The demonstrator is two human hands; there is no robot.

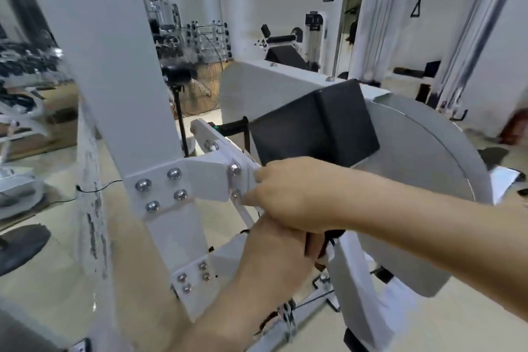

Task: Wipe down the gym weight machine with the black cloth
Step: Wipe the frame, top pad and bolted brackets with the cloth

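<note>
The white weight machine has a thick upright post (114, 66) and a bolted bracket plate (197, 180). My right hand (291, 191) comes in from the right, its fingers curled round the thin white bar at the bracket's right edge. Just beneath it, my left hand (283, 240) reaches up from below and is mostly covered by the right hand. A small piece of the black cloth (334, 234) shows under my right wrist, where the left hand's curled fingers grip it. Most of the cloth is hidden.
A black pad (314, 128) and a large grey disc cover (414, 166) sit right behind my hands. A floor fan (200, 86) stands beyond the post. Dumbbell racks (205, 34) and other machines line the back wall. A dark weight plate (20, 246) lies at the left.
</note>
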